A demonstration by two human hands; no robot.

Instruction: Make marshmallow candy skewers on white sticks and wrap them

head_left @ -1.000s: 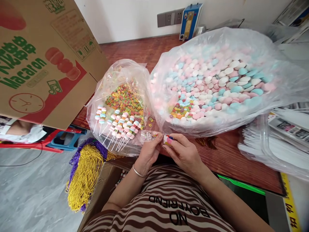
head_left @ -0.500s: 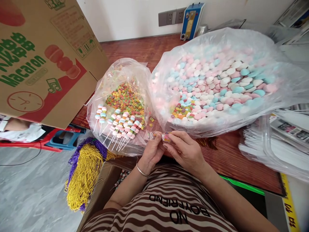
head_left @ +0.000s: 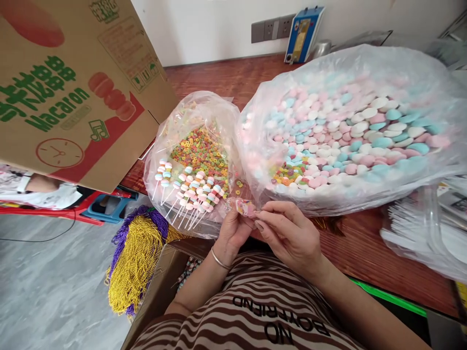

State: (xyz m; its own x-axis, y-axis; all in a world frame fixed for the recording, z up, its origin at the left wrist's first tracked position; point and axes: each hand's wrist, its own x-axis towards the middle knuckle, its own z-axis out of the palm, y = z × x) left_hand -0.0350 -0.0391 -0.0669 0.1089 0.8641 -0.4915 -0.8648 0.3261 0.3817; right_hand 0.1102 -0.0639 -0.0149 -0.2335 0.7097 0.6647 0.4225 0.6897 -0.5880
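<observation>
Since a second ago your view has swung a little left and your hands have drawn closer together. From the head camera, your left hand [head_left: 233, 228] and right hand [head_left: 292, 236] meet at the table's near edge — both pinch the same small wrapped candy piece [head_left: 243, 207] between fingertips, so it sits between the two hands, just above your left thumb and touching your right forefinger. Just beyond it lies the small bag [head_left: 193, 160] of coloured rings with finished candy skewers [head_left: 189, 192] resting on its near side. To the right the big bag [head_left: 350, 131] of pastel candies rests on the wooden table [head_left: 219, 78] — a cardboard box [head_left: 73, 92] stands left.
</observation>
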